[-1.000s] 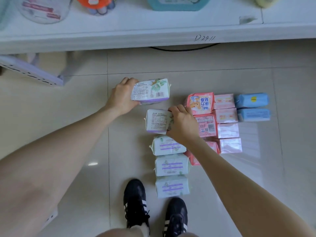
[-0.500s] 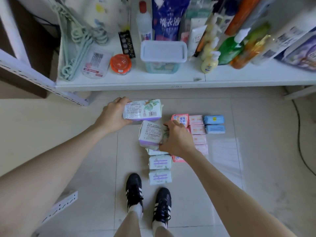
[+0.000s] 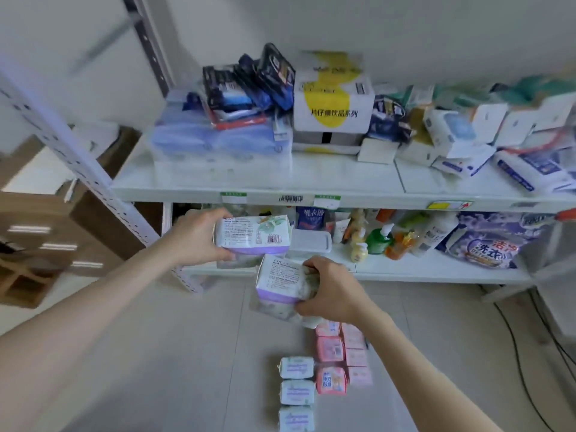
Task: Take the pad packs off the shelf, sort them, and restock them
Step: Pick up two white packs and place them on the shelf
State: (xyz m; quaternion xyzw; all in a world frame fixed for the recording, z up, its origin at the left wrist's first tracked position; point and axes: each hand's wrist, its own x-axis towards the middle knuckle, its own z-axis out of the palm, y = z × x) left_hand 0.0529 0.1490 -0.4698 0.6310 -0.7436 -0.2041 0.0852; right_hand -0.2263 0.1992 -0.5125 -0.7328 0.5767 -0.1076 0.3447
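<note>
Left hand (image 3: 199, 238): fingers over the top and thumb underneath, gripping a white soft-film pad pack with a purple band and green leaf print (image 3: 252, 233). It is in the air just in front of the left end of the lower shelf (image 3: 420, 272). A blurred second pack may hang under it; I cannot tell.

Right hand (image 3: 333, 291): fingers curled round a tilted white-and-purple pad pack (image 3: 279, 282), printed back up. What looks like another pack is squeezed beneath it. It is over the floor, just below the lower shelf's front edge.

Floor rows: white packs with purple stripes (image 3: 296, 367) sit in a column touching the pink packs (image 3: 331, 349), well below both hands.

Likely landing spot: the bare front-left stretch of the white upper shelf board (image 3: 249, 179).

Risk, slipping: the film looks slick, and any under-pack is held only by squeeze. It could slide out and scatter the floor rows.

Risk, edge strike: a lift could catch the upper board's labelled front edge and jar a pack loose.

Risk, toppling: the dark packets leaning on the blue bundles (image 3: 265, 79) look unsteady, so a shove inward may bring them down.

Risk, lower shelf: the clear lidded box (image 3: 308, 241) and the pump bottles (image 3: 378, 240) stand close behind the left pack.
</note>
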